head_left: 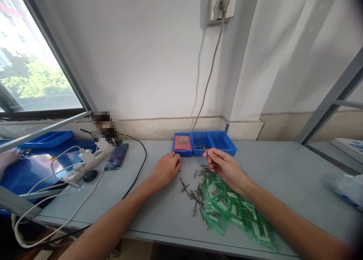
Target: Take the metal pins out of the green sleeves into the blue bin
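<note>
My left hand (166, 169) rests low over the table with its fingers curled together. Thin metal ends, which look like blind rivets, poke out by its fingertips. My right hand (224, 166) is raised in front of the blue bins, pinching a small blind rivet (205, 149) between thumb and fingers. Between my forearms lies a loose scatter of blind rivets (195, 195). Beside it, partly under my right forearm, green plastic bags (224, 203) hold more rivets and white slips. A three-part blue bin (224, 143) stands behind; several rivets (200, 145) lie in its middle compartment.
A pink card (182, 142) lies in the left compartment. At left are a power strip (82, 165), white cables, a black mouse-like object (90, 175) and a black cable (144, 148). Another person's hand (10, 158) shows at the far left. A metal frame (320, 105) rises at right.
</note>
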The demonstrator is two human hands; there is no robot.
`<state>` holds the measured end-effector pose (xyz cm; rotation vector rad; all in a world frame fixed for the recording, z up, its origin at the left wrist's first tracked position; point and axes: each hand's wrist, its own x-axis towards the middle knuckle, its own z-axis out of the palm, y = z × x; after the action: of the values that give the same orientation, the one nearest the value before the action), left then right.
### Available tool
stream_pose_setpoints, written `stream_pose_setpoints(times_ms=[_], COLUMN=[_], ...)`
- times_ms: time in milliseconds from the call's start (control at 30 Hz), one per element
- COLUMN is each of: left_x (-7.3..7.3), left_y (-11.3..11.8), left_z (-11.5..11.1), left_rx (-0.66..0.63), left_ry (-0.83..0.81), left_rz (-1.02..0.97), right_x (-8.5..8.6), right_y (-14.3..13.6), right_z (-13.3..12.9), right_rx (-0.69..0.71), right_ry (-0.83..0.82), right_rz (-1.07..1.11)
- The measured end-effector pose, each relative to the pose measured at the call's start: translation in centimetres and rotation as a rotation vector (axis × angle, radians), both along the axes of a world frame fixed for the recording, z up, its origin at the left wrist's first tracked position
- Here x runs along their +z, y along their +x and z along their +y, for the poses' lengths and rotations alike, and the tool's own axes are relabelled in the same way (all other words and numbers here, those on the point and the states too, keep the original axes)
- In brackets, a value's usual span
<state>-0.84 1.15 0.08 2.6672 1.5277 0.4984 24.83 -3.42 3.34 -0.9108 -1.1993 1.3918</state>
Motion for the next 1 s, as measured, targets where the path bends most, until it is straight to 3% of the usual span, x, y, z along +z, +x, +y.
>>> stream_pose_setpoints(times_ms=[167, 400, 767, 1000], left_x=[0.2, 0.6, 0.3, 0.3], left_y=[0.1, 0.2, 0.2, 0.2], left_z=[-0.3, -0.4, -0.2, -0.2], left_rx=[0.004, 0.018, 0.010, 0.005], left_ry=[-0.002, -0.025, -0.004, -0.002], left_rz=[-0.002, 0.008, 0.008, -0.002], right_x=[0.1, 0.2, -0.9, -0.4], right_y=[-0.1, -0.2, 0.1, 0.0], right_z=[0.0, 0.0, 0.2, -0.5], right_rx=[-0.014, -0.094, -0.267, -0.307], right_ry=[0.002, 0.089, 0.453, 0.580], right_rz=[0.027, -0.134, -0.518, -0.635])
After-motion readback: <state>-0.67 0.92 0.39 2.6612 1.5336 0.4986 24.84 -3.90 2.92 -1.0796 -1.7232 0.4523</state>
